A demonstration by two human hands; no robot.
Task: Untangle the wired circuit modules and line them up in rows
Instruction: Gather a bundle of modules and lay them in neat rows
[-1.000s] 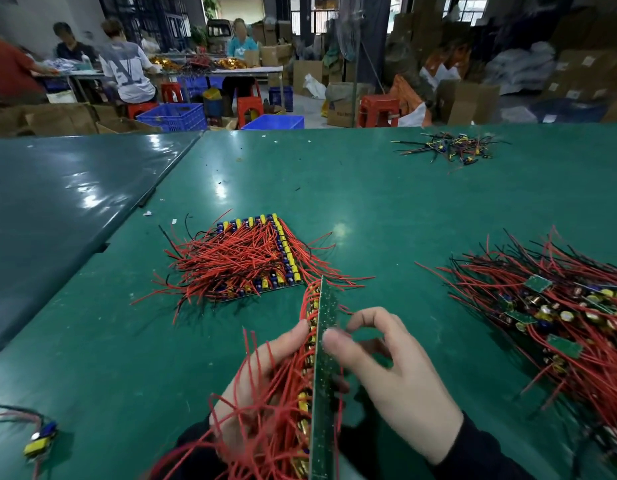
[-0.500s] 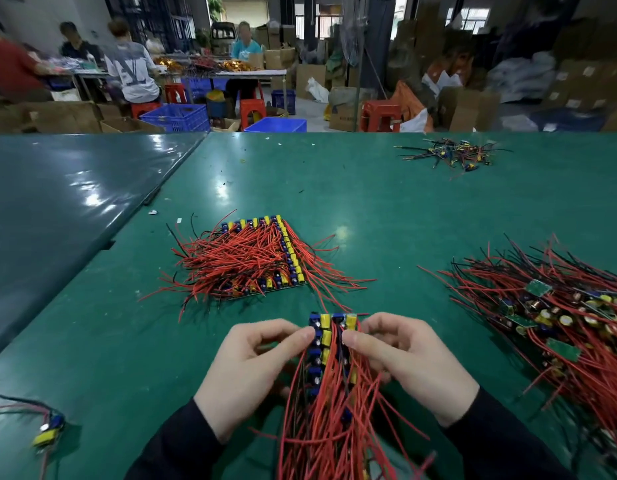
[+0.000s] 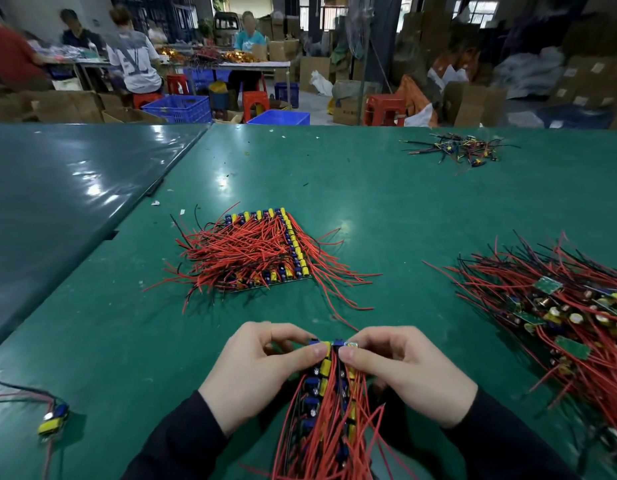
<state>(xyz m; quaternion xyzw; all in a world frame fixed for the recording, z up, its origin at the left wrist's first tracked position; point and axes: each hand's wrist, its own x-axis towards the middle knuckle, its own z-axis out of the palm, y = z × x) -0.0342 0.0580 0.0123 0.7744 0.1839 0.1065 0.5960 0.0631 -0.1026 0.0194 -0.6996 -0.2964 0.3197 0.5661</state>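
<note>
Green table [image 3: 369,202]: modules [image 3: 329,382] between hands.

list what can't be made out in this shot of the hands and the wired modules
- Head view: lower end of the held row of modules runs off the bottom edge.
- Tangled pile cut off by the right edge.
- Fingertips of the left hand and right hand hidden behind the row.
- Board markings too small.

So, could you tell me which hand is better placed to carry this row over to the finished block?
Probably the left hand: the finished block lies ahead on its side, though both hands pinch the row.
</note>
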